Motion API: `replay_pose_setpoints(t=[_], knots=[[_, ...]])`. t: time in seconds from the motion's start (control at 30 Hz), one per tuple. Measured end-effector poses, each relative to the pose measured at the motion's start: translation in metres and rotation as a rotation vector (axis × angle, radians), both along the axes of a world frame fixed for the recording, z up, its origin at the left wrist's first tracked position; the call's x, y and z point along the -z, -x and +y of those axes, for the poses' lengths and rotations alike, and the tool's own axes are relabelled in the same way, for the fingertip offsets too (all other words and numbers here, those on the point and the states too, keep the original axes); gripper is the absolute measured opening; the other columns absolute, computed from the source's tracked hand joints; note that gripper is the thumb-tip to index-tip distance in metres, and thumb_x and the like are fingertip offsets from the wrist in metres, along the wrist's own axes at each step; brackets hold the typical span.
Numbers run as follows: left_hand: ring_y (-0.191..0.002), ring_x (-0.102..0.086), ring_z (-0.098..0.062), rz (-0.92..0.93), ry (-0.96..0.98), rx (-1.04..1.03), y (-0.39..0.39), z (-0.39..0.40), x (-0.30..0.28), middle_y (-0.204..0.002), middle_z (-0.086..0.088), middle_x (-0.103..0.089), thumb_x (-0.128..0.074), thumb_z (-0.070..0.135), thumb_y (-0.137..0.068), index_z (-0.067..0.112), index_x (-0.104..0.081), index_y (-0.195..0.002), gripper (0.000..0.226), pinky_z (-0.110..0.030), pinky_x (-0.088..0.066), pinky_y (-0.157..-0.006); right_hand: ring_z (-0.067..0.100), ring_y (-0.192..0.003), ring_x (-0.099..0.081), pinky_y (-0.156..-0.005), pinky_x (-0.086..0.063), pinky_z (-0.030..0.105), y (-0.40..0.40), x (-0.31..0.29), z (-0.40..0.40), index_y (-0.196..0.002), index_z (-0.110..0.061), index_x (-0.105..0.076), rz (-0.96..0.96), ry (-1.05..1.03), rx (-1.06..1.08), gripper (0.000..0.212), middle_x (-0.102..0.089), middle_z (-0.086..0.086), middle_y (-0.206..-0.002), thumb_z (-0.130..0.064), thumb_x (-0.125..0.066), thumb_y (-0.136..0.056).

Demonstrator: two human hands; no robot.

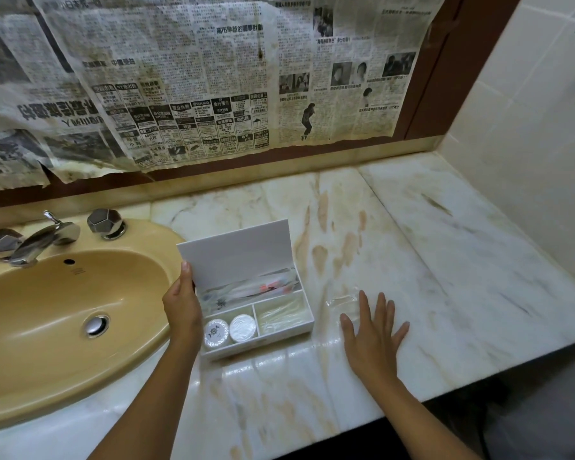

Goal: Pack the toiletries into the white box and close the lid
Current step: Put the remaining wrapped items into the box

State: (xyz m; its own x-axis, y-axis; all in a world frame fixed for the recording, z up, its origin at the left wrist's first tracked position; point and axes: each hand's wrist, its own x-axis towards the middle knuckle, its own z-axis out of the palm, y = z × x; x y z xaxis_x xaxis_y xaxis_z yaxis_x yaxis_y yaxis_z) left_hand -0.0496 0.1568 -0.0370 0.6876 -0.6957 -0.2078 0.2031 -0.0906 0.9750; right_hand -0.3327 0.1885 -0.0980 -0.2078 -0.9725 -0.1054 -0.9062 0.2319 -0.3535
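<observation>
Both forearms reach in from the bottom edge over the marble counter; left hand grips the left side of the box, thumb up along the lid's left edge; right hand is released, fingers spread flat, palm down on the counter just right of the box; fingertips touch or overlap a clear packet, cannot tell which. Box sits near the counter's front edge, lid raised and leaning back; rear compartment holds wrapped long items, details blurred; front-left compartment holds two round white discs side by side; front-right holds pale thin sticks. Left of the box: tan sink, chrome tap; behind the box: newspaper across the wall.
</observation>
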Motion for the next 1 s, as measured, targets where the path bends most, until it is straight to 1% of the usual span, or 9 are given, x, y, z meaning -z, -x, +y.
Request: replay_pose_setpoints(t=[0.1,0.17,0.3,0.4,0.5,0.63,0.77,0.9,1.0], knots=[[-0.059,-0.050,0.003,-0.012,0.004,0.001,0.001,0.001,-0.001,-0.069,0.011,-0.057,-0.053,0.040,-0.099,0.015,-0.060,-0.079,0.033,-0.010,-0.041,-0.057,0.026,-0.148,0.007,-0.114,0.008,0.054,-0.011,-0.004,-0.012,-0.151,-0.028,-0.013,-0.061,-0.011,-0.064,0.057,-0.002,0.009,-0.161,-0.048,-0.023,-0.099],[-0.067,-0.054,-0.002,-0.006,0.003,0.013,0.000,0.002,-0.002,-0.075,0.008,-0.061,-0.052,0.041,-0.099,0.015,-0.063,-0.079,0.034,-0.016,-0.043,-0.064,0.024,-0.148,0.007,-0.115,0.009,0.053,-0.016,-0.008,-0.019,-0.150,-0.027,-0.019,-0.110,-0.021,-0.100,0.051,-0.004,0.007,-0.161,-0.040,-0.024,-0.101],[-0.070,-0.055,-0.005,0.014,0.015,0.012,0.001,0.002,-0.003,-0.076,0.006,-0.063,-0.052,0.039,-0.100,0.018,-0.064,-0.074,0.035,-0.020,-0.044,-0.068,0.024,-0.147,-0.009,-0.114,0.011,0.052,-0.016,-0.015,-0.031,-0.144,-0.023,-0.038,-0.029,0.006,-0.174,0.046,-0.025,0.004,-0.156,-0.015,-0.039,-0.098],[-0.067,-0.052,-0.004,0.015,0.010,0.007,0.002,0.002,-0.005,-0.073,0.007,-0.060,-0.053,0.038,-0.099,0.018,-0.061,-0.071,0.036,-0.020,-0.042,-0.066,0.028,-0.133,-0.036,-0.115,0.006,0.053,-0.017,-0.021,-0.042,-0.120,-0.018,-0.063,0.009,0.045,-0.179,0.038,-0.055,0.004,-0.131,0.000,-0.048,-0.089],[-0.068,-0.051,-0.006,0.017,0.003,0.003,0.001,0.001,-0.003,-0.073,0.006,-0.059,-0.053,0.039,-0.099,0.017,-0.061,-0.070,0.037,-0.022,-0.042,-0.067,0.026,-0.112,-0.050,-0.116,-0.007,0.050,-0.017,-0.022,-0.048,-0.096,-0.017,-0.071,0.081,0.068,-0.172,0.029,-0.064,0.000,-0.102,0.003,-0.052,-0.085],[-0.069,-0.052,-0.007,0.012,0.001,0.006,0.001,0.001,-0.004,-0.074,0.005,-0.060,-0.053,0.039,-0.099,0.017,-0.061,-0.071,0.037,-0.023,-0.042,-0.067,0.029,-0.096,-0.056,-0.097,-0.032,0.044,-0.017,-0.021,-0.050,-0.083,-0.016,-0.072,0.059,0.111,-0.161,0.024,-0.066,0.001,-0.089,0.005,-0.061,-0.079],[-0.071,-0.054,-0.006,0.016,0.010,0.014,0.002,0.002,-0.005,-0.077,0.006,-0.063,-0.052,0.039,-0.099,0.017,-0.064,-0.074,0.035,-0.021,-0.044,-0.067,0.028,-0.077,-0.057,-0.067,-0.039,0.037,-0.030,-0.033,-0.047,-0.075,-0.019,-0.069,0.016,0.265,-0.184,0.020,-0.065,-0.001,-0.078,0.001,-0.073,-0.074],[-0.068,-0.047,-0.008,-0.001,0.001,0.007,0.002,0.002,-0.005,-0.071,0.003,-0.055,-0.051,0.038,-0.100,0.015,-0.058,-0.069,0.039,-0.019,-0.040,-0.062,0.024,-0.079,-0.057,-0.066,-0.040,0.033,-0.055,-0.068,-0.043,-0.080,-0.019,-0.070,-0.125,0.456,-0.251,0.013,-0.067,-0.002,-0.082,-0.006,-0.071,-0.079],[-0.068,-0.049,-0.009,0.004,0.006,0.010,0.002,0.002,-0.005,-0.072,0.003,-0.057,-0.051,0.038,-0.100,0.015,-0.059,-0.070,0.039,-0.019,-0.040,-0.062,0.020,-0.075,-0.056,-0.061,-0.046,0.029,-0.077,-0.092,-0.036,-0.081,-0.017,-0.070,-0.199,0.537,-0.409,0.012,-0.066,-0.004,-0.079,-0.006,-0.072,-0.079]])
